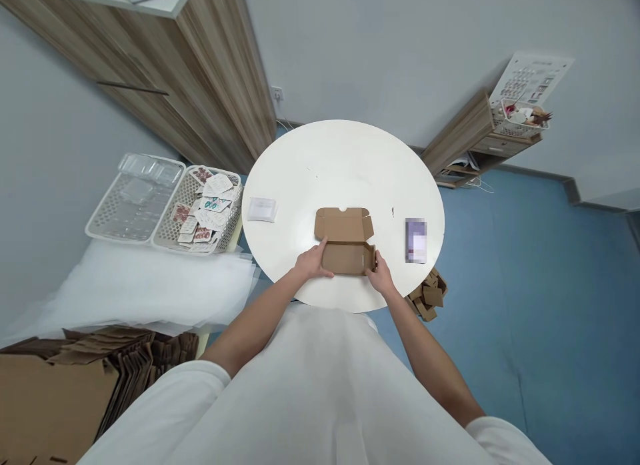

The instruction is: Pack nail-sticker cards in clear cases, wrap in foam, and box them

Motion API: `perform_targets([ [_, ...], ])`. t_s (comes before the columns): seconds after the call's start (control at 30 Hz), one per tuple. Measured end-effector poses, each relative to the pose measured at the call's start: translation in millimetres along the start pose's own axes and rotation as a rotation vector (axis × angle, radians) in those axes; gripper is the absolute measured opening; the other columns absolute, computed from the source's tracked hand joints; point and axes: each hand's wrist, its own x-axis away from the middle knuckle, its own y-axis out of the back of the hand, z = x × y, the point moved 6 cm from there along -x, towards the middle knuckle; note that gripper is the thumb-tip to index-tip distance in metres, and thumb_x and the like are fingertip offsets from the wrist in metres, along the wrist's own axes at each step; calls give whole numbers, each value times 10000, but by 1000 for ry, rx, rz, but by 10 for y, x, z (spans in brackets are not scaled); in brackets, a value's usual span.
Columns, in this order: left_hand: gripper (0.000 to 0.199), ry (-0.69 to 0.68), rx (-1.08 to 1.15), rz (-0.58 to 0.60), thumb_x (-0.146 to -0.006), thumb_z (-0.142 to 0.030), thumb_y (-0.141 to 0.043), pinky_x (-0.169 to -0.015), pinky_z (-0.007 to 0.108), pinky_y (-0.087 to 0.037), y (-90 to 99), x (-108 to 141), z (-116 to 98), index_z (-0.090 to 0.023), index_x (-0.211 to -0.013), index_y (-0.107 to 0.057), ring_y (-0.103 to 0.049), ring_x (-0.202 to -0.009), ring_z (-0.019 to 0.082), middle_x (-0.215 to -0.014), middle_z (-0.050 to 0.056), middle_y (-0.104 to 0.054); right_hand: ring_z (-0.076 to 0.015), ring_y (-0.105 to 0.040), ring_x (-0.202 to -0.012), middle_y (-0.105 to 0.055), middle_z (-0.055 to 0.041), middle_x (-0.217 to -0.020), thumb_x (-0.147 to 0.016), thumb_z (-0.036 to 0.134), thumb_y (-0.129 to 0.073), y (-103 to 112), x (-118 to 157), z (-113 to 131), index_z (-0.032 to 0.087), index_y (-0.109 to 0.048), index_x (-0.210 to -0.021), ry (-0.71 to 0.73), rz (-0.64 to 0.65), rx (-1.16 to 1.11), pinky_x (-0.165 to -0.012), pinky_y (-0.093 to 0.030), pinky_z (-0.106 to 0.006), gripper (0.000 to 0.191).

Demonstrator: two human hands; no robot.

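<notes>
White shirt (330, 385), on the wearer's torso. Round white table (340, 161). Cardboard box (345, 255), lid open, at the table's near side. Left hand (312, 261): thumb and fingers clasping the box's left end. Right hand (380, 273): pinching its right end wall. Purple-and-white packet (416, 241), right; clear packet (262, 209), left.

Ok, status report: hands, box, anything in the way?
Left hand and right hand holding cardboard box at opposite ends. Lid open, folded away from the person. Pale pack left, purple-and-white item right, both apart from box.
</notes>
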Motion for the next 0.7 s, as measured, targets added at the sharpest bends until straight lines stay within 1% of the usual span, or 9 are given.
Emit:
perform_targets([
  [0.07,1166,10,15,1,-486,-543,-719,-703,286,-383,-18,0,-16,-246,-1380,-32,-510,-1048,307,-1212,138,-482,-251,-427,-1134,-398,-121,-1300,-737,243,-449,-74,8,99,155,-89,-1384,27,19,188,-889,-383,-352,745],
  [0.17,1182,15,42,-13,-484,-549,-717,-702,284,-384,-35,-2,-25,-246,-1381,-8,-507,-1056,306,-1224,144,-467,-281,-353,-1194,-320,-137,-1351,-757,333,-447,-150,-3,189,140,-56,-1387,18,33,347,-931,-336,-370,766],
  [0.23,1174,20,52,-15,-485,-549,-717,-709,281,-384,-43,-5,-23,-251,-1379,-17,-505,-1060,305,-1230,143,-458,-261,-385,-1174,-347,-122,-1339,-787,392,-404,-132,-37,184,162,-79,-1381,2,14,305,-915,-350,-359,715],
  [0.33,1156,35,57,-5,-484,-545,-720,-718,277,-382,-57,-6,-13,-257,-1376,-44,-501,-1066,305,-1222,135,-459,-218,-517,-1022,-497,-99,-1205,-804,387,-379,-42,-111,47,177,-199,-1339,-87,-29,181,-813,-412,-324,602],
  [0.4,1149,30,63,-8,-494,-540,-718,-714,274,-383,-72,7,-13,-258,-1378,-40,-500,-1066,301,-1214,128,-463,-212,-565,-904,-580,-82,-1061,-776,372,-435,-14,-149,-70,177,-351,-1238,-166,-20,173,-730,-432,-309,508],
  [0.47,1126,2,87,-36,-530,-537,-702,-702,273,-389,-93,42,-18,-258,-1380,-18,-503,-1058,291,-1217,121,-460,-211,-576,-833,-610,-67,-947,-751,341,-474,-20,-170,-142,183,-448,-1096,-206,-7,204,-674,-431,-299,381],
  [0.53,1070,-20,140,-77,-596,-538,-661,-688,274,-399,-133,99,-7,-255,-1381,10,-524,-1018,264,-1224,114,-456,-207,-577,-787,-612,-61,-892,-748,296,-470,-40,-177,-163,188,-458,-1013,-218,-19,228,-636,-424,-292,286],
  [0.6,964,-20,208,-102,-684,-534,-587,-682,276,-412,-197,159,23,-246,-1382,12,-555,-938,224,-1220,107,-460,-203,-575,-749,-608,-57,-860,-750,258,-457,-73,-179,-153,196,-443,-980,-220,-28,245,-605,-415,-288,238],
  [0.7,761,-8,253,-124,-778,-492,-489,-700,282,-431,-294,218,69,-225,-1373,-97,-565,-868,188,-1179,97,-483,-208,-574,-723,-601,-56,-830,-754,240,-451,-108,-179,-127,208,-435,-952,-234,-25,283,-579,-404,-292,202],
])
